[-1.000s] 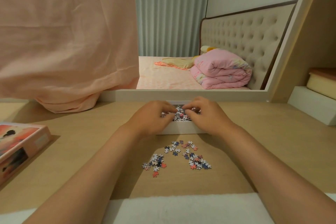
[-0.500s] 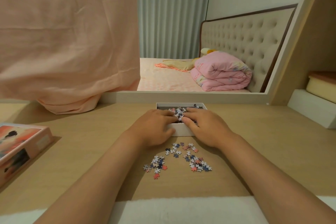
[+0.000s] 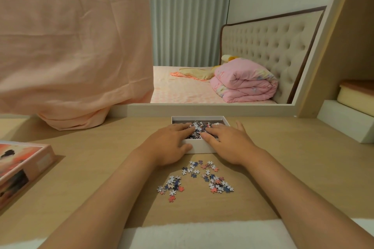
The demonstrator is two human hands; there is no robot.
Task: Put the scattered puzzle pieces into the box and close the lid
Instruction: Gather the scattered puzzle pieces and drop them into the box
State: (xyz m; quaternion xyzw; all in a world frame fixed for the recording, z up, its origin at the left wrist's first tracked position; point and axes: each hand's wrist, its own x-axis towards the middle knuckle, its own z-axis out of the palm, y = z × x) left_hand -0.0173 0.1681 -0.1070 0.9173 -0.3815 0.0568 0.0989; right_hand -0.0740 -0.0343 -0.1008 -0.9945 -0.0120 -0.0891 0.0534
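Finds 1 white box (image 3: 199,147) uncovered at the middle of the table's (image 3: 293,168) far edge, partly filled with pieces (image 3: 197,127). Notes left hand (image 3: 172,143) and right hand (image 3: 228,143) both flat, fingers straight and spread, resting on those pieces, gripping nothing. Records scattered puzzle pieces (image 3: 194,175) just beside the box's near wall, between 2 forearms. Locates lid (image 3: 22,163) at the left edge

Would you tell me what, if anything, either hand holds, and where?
Nothing is held: left hand and right hand lie flat over coloured jigsaw pieces in the white cardboard box.
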